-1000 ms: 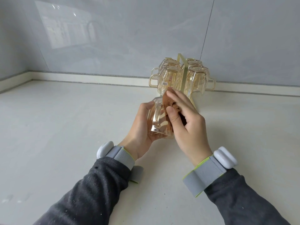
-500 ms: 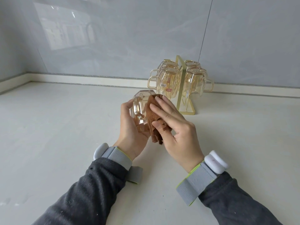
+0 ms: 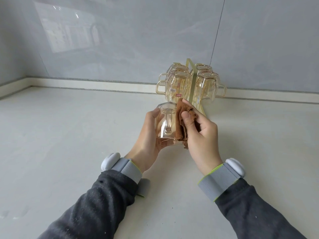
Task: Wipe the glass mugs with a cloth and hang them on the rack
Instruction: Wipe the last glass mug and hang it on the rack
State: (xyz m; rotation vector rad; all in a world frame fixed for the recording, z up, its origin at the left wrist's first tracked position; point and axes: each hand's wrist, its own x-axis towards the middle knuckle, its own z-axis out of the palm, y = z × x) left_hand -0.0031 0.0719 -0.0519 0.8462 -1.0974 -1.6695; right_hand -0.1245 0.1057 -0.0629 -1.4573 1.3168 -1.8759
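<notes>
left hand: your fingers wrap the mug
right hand: pinches cloth against its side
axis: base points away toward rack just beyond

Left hand gripping glass mug; right hand pressing cloth

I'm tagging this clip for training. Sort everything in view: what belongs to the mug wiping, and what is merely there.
Belongs to the job:
held glass mug
brown cloth
left hand
right hand
gold rack
hung mugs

Merely there:
grey wristbands
white countertop
grey wall
</notes>
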